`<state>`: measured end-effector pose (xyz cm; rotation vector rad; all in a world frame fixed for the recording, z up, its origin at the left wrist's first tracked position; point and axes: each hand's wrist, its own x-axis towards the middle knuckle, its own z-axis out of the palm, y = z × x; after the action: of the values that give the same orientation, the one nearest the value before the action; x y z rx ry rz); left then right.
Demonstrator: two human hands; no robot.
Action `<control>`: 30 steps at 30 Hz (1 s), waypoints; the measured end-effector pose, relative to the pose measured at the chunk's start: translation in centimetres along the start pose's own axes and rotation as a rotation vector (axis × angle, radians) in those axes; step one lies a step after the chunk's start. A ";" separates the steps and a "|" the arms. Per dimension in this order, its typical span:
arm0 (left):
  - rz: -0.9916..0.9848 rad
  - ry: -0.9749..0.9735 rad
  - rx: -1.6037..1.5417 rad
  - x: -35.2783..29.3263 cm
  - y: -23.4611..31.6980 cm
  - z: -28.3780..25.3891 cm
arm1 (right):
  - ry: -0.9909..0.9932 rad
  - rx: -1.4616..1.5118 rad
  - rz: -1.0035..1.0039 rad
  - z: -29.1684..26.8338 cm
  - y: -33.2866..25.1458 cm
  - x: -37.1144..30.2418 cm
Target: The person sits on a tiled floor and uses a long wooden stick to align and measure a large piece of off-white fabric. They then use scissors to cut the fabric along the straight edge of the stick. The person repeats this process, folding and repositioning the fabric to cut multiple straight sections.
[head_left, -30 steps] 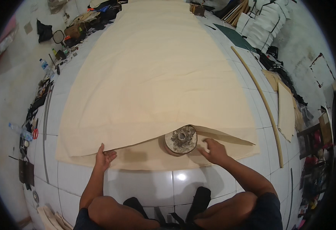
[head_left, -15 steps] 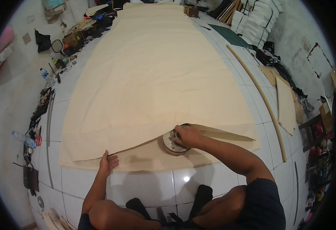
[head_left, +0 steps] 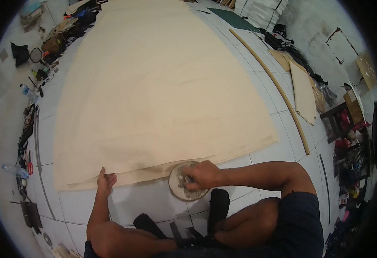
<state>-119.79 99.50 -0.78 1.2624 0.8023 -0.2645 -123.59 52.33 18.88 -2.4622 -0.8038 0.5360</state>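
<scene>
A large cream cloth [head_left: 158,94] lies in layers on the floor before me, its near edges slightly apart. At the near left corner my left hand [head_left: 106,182] grips the upper layer's edge, thumb on top and fingers curled. My right hand [head_left: 203,174] is closed on the top of a thick round weight [head_left: 179,185], which has a mottled grey-white face and a brownish rim. It is at the cloth's near edge, over the tiles and in front of my right foot. Whether it touches the floor I cannot tell.
A long wooden strip [head_left: 274,81] lies right of the cloth, with folded cream fabric [head_left: 302,94] beyond it. A green mat [head_left: 233,19] is at the far right. Along the left wall are plastic bottles [head_left: 15,171], red-handled scissors [head_left: 30,167] and a thin metal bar [head_left: 40,172].
My right hand has drawn the round weight from between the cloth layers toward me and left. The raised upper layer has dropped on the right. My left hand stays on the edge; the view has shifted.
</scene>
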 end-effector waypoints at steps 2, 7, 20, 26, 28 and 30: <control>0.017 -0.003 0.011 0.2 -0.3 0.2 | -0.103 0.041 0.013 1.0 -1.2 -1.6; 0.025 -0.169 0.040 2.4 -0.2 -2.4 | -0.173 0.043 -0.118 4.7 -2.0 -3.5; 0.001 0.030 0.015 1.8 -0.3 -1.7 | -0.068 0.579 0.187 2.6 9.8 -2.1; 0.025 0.054 -0.118 3.7 0.4 -5.5 | 0.780 0.789 1.196 -0.4 31.7 -11.9; -0.023 -0.019 -0.225 5.2 -1.5 -3.0 | 0.942 0.441 1.280 -2.3 37.1 -21.4; 0.062 0.071 -0.239 2.8 1.4 -4.9 | 1.133 0.813 1.449 0.9 36.8 -17.5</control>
<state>-118.97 105.11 -2.01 1.0741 0.8285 -0.0715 -121.14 15.69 1.26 -1.6540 1.4162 -0.1821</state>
